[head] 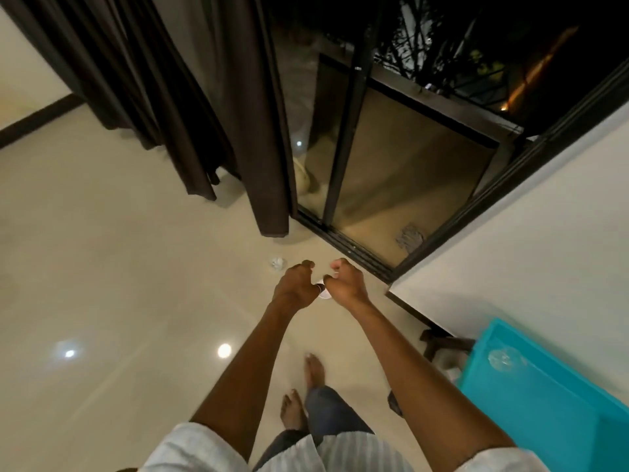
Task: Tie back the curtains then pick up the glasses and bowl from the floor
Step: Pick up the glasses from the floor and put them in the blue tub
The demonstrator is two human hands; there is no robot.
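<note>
Dark curtains [163, 97] hung at left. One glass [277, 262] stood on the floor [102, 267] by our left hand [294, 284]. It and our right hand [347, 284] curled beside a white thing [325, 294]; held or not, we couldn't tell. A second glass [505, 359] lay in the turquoise bin [544, 410].

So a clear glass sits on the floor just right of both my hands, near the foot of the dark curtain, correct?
Not quite. In the head view the glass sits on the floor just left of the left hand and right hand, near the foot of the dark curtain.
</note>
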